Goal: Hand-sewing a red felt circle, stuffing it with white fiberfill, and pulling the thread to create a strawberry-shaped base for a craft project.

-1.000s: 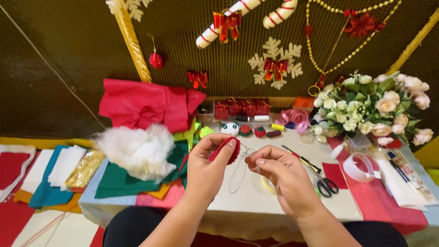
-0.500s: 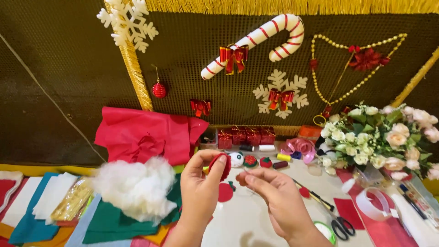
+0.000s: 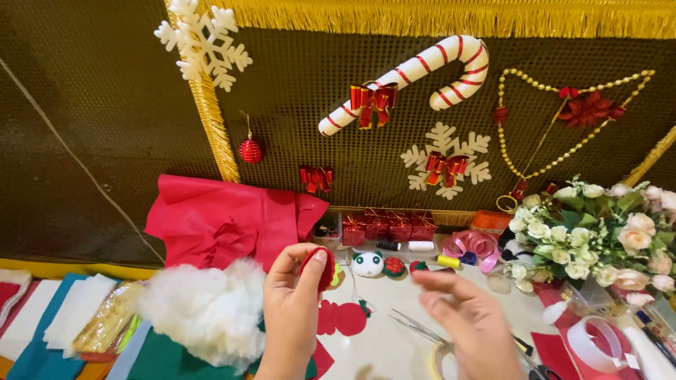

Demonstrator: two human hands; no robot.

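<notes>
**Two hands part over a craft table, the left one lifting a red felt piece**

One small red felt piece (image 3: 318, 269), rounded in shape, sits pinched between the thumb and fingers of the left hand (image 3: 292, 309), raised a little above the table (image 3: 394, 338). A second ago both hands were close together, working around this piece. Now the right hand (image 3: 465, 320) has drawn away to the right, fingers loosely spread and holding nothing I can make out; it is blurred with motion. From this I judge that joint handling has paused and the left hand alone carries the piece.

Just below the held piece, red felt cut-outs (image 3: 341, 318) lie flat on the table. Scissors (image 3: 422, 331) rest under the right hand. White stuffing (image 3: 204, 306) is heaped to the left, a folded red cloth (image 3: 225, 222) behind it. A small white panda face (image 3: 367, 264) sits further back. White and pink flowers (image 3: 591, 236) fill the right side. The view has also tilted upward, showing more of the wall and its candy cane decoration (image 3: 415, 77).
</notes>
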